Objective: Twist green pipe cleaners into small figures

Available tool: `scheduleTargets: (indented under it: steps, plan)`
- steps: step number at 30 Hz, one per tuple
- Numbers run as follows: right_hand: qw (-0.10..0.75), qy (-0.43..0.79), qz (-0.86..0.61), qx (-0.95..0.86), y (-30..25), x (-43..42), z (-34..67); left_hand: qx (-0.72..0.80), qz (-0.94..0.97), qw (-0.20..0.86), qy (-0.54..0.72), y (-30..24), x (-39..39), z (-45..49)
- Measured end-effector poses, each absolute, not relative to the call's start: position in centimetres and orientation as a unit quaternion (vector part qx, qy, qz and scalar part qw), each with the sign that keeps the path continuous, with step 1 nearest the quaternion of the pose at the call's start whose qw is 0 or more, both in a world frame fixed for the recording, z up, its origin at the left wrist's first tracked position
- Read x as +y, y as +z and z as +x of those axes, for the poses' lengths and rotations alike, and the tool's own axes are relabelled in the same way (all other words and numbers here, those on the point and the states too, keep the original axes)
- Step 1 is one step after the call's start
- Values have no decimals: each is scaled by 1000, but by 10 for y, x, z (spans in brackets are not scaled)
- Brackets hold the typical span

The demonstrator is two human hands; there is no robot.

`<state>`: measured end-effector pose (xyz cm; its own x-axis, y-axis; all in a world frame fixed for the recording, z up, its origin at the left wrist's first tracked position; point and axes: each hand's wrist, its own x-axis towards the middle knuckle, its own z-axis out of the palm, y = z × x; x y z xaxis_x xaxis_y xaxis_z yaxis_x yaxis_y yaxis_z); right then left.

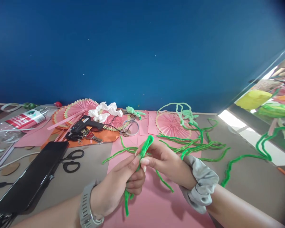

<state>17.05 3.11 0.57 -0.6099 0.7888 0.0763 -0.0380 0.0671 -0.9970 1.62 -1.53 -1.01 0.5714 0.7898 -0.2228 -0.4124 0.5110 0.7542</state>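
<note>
Both hands meet in front of me around a bright green pipe cleaner [147,144], folded into a narrow loop at its top. My left hand [120,183] is closed round its lower part, and loose green ends hang out below the fist. With thumb and fingertips my right hand [162,160] pinches the same piece just under the loop. More green pipe cleaners [192,144] lie scattered behind and to the right of my hands. Beneath the hands is pink paper [154,205].
Left of my hands lie black-handled scissors [72,161] beside a black phone [33,177]. Farther back are a black glue gun [83,126], pink folded paper fans [173,125], crumpled white tissue [105,110] and a plastic bottle [26,118]. A blue panel [142,57] rises behind the table.
</note>
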Motion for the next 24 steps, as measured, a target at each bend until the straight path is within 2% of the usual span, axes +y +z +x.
scheduleTargets:
  steps: [7, 13, 15, 19, 21, 24]
  plan:
    - [335, 551, -368, -670, 2, 28, 168, 359, 405, 757, 367, -11, -13, 16]
    - [284, 485, -382, -733, 13, 36, 174, 409, 380, 734, 387, -15, -10, 18]
    - [251, 401, -440, -764, 13, 40, 177, 409, 337, 735, 422, -19, -7, 20]
    - [100, 155, -511, -840, -1, 41, 177, 409, 269, 737, 465, -27, -3, 23]
    - [54, 99, -503, -857, -9, 42, 176, 419, 243, 742, 463, -29, -3, 25]
    - [30, 84, -494, -865, -13, 44, 177, 423, 223, 749, 459, -33, -3, 26]
